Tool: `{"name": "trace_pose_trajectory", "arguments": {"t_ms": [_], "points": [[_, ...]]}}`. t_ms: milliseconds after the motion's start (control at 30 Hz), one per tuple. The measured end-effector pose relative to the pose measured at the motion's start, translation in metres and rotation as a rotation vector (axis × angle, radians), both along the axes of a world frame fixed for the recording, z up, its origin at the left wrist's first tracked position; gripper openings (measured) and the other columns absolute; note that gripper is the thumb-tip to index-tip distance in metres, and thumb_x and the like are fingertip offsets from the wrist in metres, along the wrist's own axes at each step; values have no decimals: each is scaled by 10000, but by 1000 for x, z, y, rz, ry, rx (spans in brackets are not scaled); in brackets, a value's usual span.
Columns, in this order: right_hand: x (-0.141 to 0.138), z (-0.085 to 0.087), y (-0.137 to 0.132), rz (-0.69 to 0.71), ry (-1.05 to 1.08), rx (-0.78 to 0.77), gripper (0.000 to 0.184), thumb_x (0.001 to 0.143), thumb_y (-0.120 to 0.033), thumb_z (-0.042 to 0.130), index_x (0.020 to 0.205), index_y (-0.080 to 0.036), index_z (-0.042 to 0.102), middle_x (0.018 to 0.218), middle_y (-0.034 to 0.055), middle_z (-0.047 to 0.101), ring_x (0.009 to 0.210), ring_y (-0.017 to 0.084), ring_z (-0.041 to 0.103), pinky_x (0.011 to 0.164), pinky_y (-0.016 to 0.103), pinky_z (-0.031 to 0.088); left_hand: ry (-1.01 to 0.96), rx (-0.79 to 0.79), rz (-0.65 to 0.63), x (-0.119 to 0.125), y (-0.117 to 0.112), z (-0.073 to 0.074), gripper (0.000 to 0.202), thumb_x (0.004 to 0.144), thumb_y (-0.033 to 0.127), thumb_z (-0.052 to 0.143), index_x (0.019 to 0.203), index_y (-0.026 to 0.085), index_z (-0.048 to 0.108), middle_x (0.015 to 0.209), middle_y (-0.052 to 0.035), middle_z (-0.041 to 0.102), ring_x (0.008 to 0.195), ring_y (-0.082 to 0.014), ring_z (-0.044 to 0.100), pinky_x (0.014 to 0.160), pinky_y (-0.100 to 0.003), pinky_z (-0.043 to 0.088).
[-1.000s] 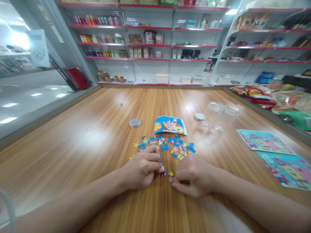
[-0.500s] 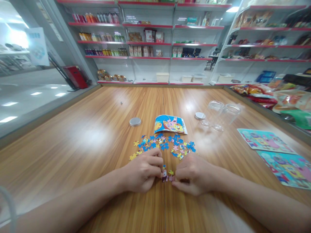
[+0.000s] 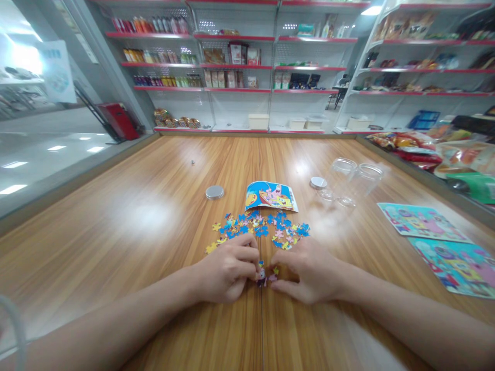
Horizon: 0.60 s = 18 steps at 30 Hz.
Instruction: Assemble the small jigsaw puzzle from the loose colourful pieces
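My left hand (image 3: 234,268) is closed, with thumb and fingertips pinched on a small jigsaw puzzle piece (image 3: 262,276), purple and white with a bit of blue and yellow. My right hand (image 3: 309,270) has thumb and forefinger apart, around a pink and yellow puzzle piece (image 3: 273,276) lying on the table just right of the first. A narrow gap shows between the two pieces. Beyond both hands spreads a loose heap of blue, yellow and pink puzzle pieces (image 3: 262,230). Behind the heap stands a curved cartoon picture card (image 3: 270,196).
A silver lid (image 3: 214,192) lies left of the card, another lid (image 3: 318,183) to its right. Two clear jars (image 3: 342,180) lie near that lid. Two flat cartoon sheets (image 3: 425,222) rest at the right. Packaged goods (image 3: 410,147) line the right edge; shelves stand behind the table.
My right thumb and forefinger have spread apart, and the pink and yellow piece has turned slightly, its yellow part now farther right. My left hand stays on its piece.
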State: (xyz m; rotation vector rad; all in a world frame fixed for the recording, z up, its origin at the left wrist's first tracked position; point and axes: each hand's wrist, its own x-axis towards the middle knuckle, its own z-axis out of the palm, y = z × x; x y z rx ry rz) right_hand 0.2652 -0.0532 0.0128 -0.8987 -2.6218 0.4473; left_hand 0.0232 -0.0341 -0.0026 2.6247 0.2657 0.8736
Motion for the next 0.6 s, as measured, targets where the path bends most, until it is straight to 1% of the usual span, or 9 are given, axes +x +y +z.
{"name": "trace_pose_trajectory", "arguments": {"t_ms": [200, 267, 400, 600], "points": [[-2, 3, 0, -32, -50, -75, 198, 824, -347, 642, 984, -247, 701, 607, -31, 661, 563, 145, 625, 518, 249, 301, -3, 8, 5, 0, 0, -2, 303, 716, -60, 497, 815, 172, 663, 765, -53, 664, 809, -196, 512, 717, -339, 477], [-1, 5, -1, -33, -69, -72, 202, 830, -341, 641, 1003, -253, 697, 603, -31, 655, 568, 149, 618, 520, 252, 285, -2, 3, 6, 0, 0, -2, 309, 714, -63, 495, 818, 172, 667, 780, -56, 673, 820, -198, 514, 723, -343, 482], [0, 5, -2, -18, -119, -40, 192, 858, -331, 618, 1018, -251, 687, 657, -7, 679, 569, 154, 599, 518, 264, 249, 4, 10, 11, -1, 0, -2, 311, 718, -58, 484, 816, 172, 668, 782, -57, 673, 827, -201, 511, 741, -355, 487], [0, 4, -2, -2, -143, -9, 204, 889, -347, 581, 1032, -231, 670, 649, 6, 663, 562, 158, 574, 508, 273, 218, 6, 28, 16, 0, 0, -1, 292, 715, -57, 481, 794, 166, 653, 755, -54, 658, 809, -195, 508, 730, -349, 480]]}}
